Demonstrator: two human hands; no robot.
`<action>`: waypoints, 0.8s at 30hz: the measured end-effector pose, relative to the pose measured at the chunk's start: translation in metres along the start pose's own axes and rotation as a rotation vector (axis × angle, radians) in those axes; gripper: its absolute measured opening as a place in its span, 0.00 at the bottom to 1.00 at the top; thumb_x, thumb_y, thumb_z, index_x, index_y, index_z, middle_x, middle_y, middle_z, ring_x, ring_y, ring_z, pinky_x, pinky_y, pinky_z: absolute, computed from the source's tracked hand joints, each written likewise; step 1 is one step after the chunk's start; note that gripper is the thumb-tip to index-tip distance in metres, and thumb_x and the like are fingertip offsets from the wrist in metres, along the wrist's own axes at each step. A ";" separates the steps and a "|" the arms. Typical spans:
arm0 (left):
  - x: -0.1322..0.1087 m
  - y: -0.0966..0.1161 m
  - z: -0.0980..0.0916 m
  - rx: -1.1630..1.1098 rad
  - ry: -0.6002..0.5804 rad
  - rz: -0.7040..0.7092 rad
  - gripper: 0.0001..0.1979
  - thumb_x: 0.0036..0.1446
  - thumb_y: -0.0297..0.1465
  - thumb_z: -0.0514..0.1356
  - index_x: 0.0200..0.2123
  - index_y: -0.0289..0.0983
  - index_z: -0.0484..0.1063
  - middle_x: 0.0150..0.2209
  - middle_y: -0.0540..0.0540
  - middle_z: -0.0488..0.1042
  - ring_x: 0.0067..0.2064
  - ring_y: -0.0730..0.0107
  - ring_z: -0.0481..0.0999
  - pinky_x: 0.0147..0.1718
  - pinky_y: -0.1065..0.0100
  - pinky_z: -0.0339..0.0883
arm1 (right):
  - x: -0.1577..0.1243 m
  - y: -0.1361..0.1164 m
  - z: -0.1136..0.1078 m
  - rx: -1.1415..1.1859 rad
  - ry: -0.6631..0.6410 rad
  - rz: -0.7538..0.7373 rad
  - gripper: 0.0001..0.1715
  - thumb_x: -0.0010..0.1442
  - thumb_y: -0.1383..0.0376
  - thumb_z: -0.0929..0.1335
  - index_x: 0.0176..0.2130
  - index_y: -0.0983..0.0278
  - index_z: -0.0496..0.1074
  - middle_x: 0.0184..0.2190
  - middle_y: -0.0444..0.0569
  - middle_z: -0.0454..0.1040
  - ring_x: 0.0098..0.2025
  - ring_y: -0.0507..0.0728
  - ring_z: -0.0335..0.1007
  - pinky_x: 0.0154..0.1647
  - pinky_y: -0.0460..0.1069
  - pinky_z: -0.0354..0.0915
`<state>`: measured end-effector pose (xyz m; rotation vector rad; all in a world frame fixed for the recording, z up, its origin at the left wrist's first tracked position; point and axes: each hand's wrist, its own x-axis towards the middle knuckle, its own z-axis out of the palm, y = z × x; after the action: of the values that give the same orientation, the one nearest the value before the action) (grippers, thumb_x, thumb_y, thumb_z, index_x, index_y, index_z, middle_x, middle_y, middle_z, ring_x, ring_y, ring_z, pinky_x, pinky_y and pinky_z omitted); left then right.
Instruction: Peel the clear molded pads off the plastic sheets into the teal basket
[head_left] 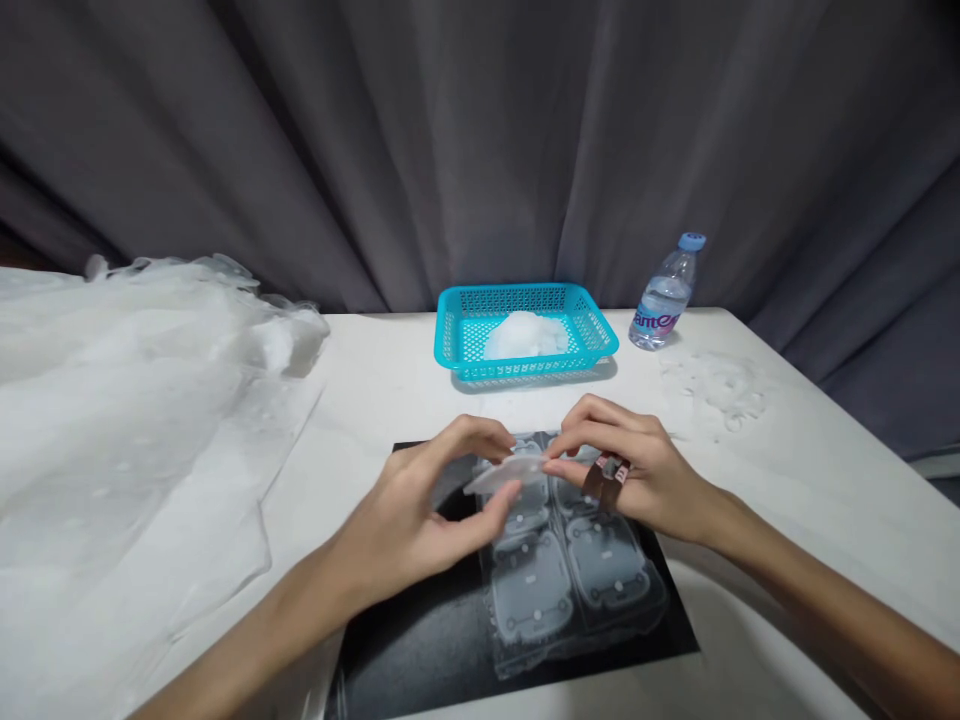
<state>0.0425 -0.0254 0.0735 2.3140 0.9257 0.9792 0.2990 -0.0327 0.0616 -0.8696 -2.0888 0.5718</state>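
Between my two hands is a thin, translucent white silicone-like piece [510, 472], tilted above the sheet. My left hand [431, 495] grips its left part, with the thumb below and the fingers above. My right hand [626, 455] pinches its right end with the fingertips. A brown band-like object [606, 480] with light, marked parts sits at the fingers of my right hand; its kind is unclear. Below my hands a clear moulded sheet [532, 590] with several rounded-square panels lies on a black mat [405, 640]. My hands hide part of the sheet's upper end.
A turquoise basket [525, 372] holding a pile of white pieces [525, 335] stands behind my hands. To its right is a water bottle [664, 295], with small clear scraps [724, 390] nearby. A large heap of translucent sheets [135, 430] covers the left side of the white table [795, 500].
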 end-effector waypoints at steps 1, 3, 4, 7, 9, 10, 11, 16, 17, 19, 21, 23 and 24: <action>0.000 0.001 0.001 -0.006 -0.021 0.001 0.12 0.64 0.29 0.67 0.49 0.41 0.73 0.41 0.52 0.83 0.40 0.73 0.84 0.44 0.76 0.75 | 0.001 -0.003 0.001 -0.008 0.008 -0.014 0.04 0.70 0.64 0.71 0.43 0.62 0.78 0.38 0.48 0.73 0.37 0.53 0.73 0.37 0.49 0.68; 0.001 0.003 0.000 -0.033 -0.066 -0.004 0.09 0.67 0.29 0.65 0.49 0.42 0.75 0.42 0.53 0.84 0.40 0.74 0.84 0.43 0.77 0.75 | 0.002 -0.007 0.001 -0.019 0.017 -0.038 0.05 0.71 0.64 0.71 0.45 0.62 0.78 0.39 0.49 0.73 0.38 0.53 0.74 0.37 0.48 0.68; 0.000 0.004 0.000 -0.047 -0.083 -0.012 0.06 0.68 0.29 0.64 0.48 0.43 0.76 0.41 0.53 0.84 0.39 0.75 0.84 0.41 0.78 0.74 | 0.003 -0.009 0.001 -0.023 0.019 -0.042 0.06 0.70 0.63 0.71 0.46 0.63 0.78 0.40 0.49 0.73 0.38 0.53 0.74 0.37 0.48 0.68; 0.000 0.002 -0.004 -0.058 -0.081 -0.037 0.05 0.69 0.28 0.63 0.46 0.43 0.77 0.40 0.54 0.84 0.36 0.76 0.83 0.34 0.80 0.72 | 0.002 -0.007 0.000 -0.026 0.022 -0.033 0.07 0.69 0.63 0.73 0.46 0.63 0.78 0.41 0.49 0.74 0.37 0.52 0.73 0.34 0.47 0.66; -0.001 0.001 -0.006 -0.040 -0.077 -0.029 0.05 0.69 0.28 0.63 0.46 0.42 0.76 0.39 0.54 0.83 0.36 0.76 0.83 0.36 0.79 0.73 | 0.001 -0.004 -0.001 0.002 0.018 -0.034 0.04 0.69 0.64 0.73 0.44 0.63 0.77 0.39 0.48 0.75 0.36 0.51 0.72 0.34 0.47 0.66; -0.001 0.001 -0.006 -0.029 -0.075 -0.014 0.05 0.69 0.28 0.63 0.46 0.41 0.75 0.39 0.53 0.83 0.36 0.75 0.83 0.38 0.78 0.73 | 0.001 -0.003 -0.001 0.020 0.017 -0.043 0.03 0.69 0.65 0.72 0.43 0.63 0.77 0.38 0.48 0.75 0.36 0.51 0.72 0.35 0.47 0.67; -0.001 0.001 -0.006 -0.017 -0.084 0.010 0.05 0.68 0.28 0.64 0.46 0.41 0.74 0.39 0.53 0.83 0.36 0.75 0.83 0.40 0.77 0.73 | 0.000 -0.003 -0.001 0.035 0.017 -0.054 0.03 0.69 0.66 0.72 0.43 0.63 0.77 0.37 0.48 0.76 0.36 0.52 0.73 0.36 0.47 0.68; -0.002 0.005 0.000 0.051 -0.076 0.152 0.07 0.69 0.26 0.63 0.49 0.41 0.72 0.40 0.52 0.83 0.39 0.73 0.83 0.42 0.75 0.74 | 0.001 -0.008 0.000 0.009 0.018 -0.141 0.05 0.69 0.68 0.72 0.46 0.66 0.79 0.37 0.50 0.78 0.37 0.53 0.75 0.38 0.47 0.69; -0.002 0.005 0.001 0.060 -0.068 0.164 0.07 0.70 0.25 0.62 0.48 0.41 0.73 0.40 0.52 0.83 0.39 0.74 0.83 0.42 0.75 0.74 | 0.001 -0.009 0.000 -0.003 0.025 -0.166 0.06 0.69 0.68 0.72 0.46 0.66 0.80 0.37 0.50 0.78 0.37 0.53 0.75 0.37 0.47 0.69; -0.003 0.006 0.001 0.064 -0.061 0.178 0.07 0.70 0.25 0.63 0.48 0.40 0.73 0.41 0.52 0.83 0.40 0.74 0.83 0.43 0.75 0.74 | 0.002 -0.010 -0.001 -0.021 0.042 -0.212 0.07 0.69 0.70 0.72 0.47 0.67 0.80 0.37 0.51 0.79 0.37 0.52 0.75 0.37 0.47 0.69; -0.003 0.006 -0.001 0.066 -0.063 0.173 0.07 0.70 0.25 0.62 0.49 0.40 0.73 0.41 0.52 0.83 0.41 0.75 0.83 0.44 0.76 0.74 | 0.002 -0.009 -0.001 -0.028 0.057 -0.235 0.07 0.68 0.70 0.72 0.46 0.68 0.80 0.36 0.51 0.79 0.36 0.52 0.75 0.36 0.46 0.69; -0.003 0.007 -0.003 0.059 -0.076 0.165 0.07 0.70 0.25 0.62 0.49 0.40 0.73 0.42 0.52 0.83 0.41 0.76 0.83 0.44 0.77 0.74 | 0.001 -0.007 -0.002 -0.026 0.063 -0.240 0.07 0.68 0.71 0.72 0.46 0.69 0.80 0.36 0.51 0.79 0.37 0.52 0.75 0.36 0.47 0.69; -0.003 0.007 -0.004 0.052 -0.083 0.159 0.07 0.70 0.25 0.62 0.49 0.40 0.73 0.42 0.53 0.83 0.41 0.77 0.83 0.44 0.78 0.73 | 0.000 -0.006 -0.002 -0.019 0.063 -0.241 0.07 0.68 0.71 0.72 0.46 0.68 0.80 0.36 0.51 0.79 0.37 0.52 0.75 0.37 0.47 0.70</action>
<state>0.0412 -0.0316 0.0790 2.4833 0.7522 0.9230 0.2977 -0.0365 0.0668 -0.6258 -2.1054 0.3912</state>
